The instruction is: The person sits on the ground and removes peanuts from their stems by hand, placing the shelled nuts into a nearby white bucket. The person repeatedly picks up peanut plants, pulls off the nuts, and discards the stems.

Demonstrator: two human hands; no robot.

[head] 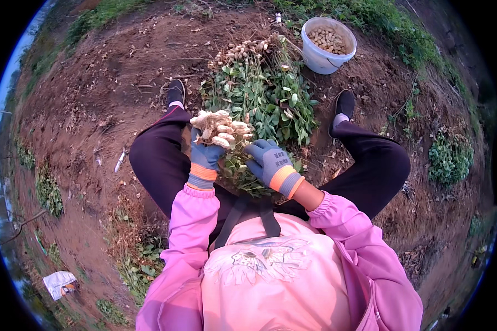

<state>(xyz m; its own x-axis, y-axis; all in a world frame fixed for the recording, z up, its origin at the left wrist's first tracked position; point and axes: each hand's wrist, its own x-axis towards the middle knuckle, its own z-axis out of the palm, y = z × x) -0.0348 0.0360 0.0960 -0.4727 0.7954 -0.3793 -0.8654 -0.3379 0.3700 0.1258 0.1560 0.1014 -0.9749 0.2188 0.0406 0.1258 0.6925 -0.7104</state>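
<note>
My left hand, in a grey-blue coated work glove with an orange cuff, grips a peanut plant by its cluster of pale peanut pods. The pods rise above the fingers, and leafy green stems hang below between my hands. Close beside the cluster on the right is my right hand, gloved alike, its fingertips at the stems. Whether those fingers pinch anything is hidden. Just beyond my hands a heap of pulled peanut plants lies between my feet, with more pods at its far end.
A white plastic bucket partly filled with peanuts stands beyond the heap, to the right. Bare brown soil surrounds me. More plants lie at left, another bunch at right. A printed bag rests far left.
</note>
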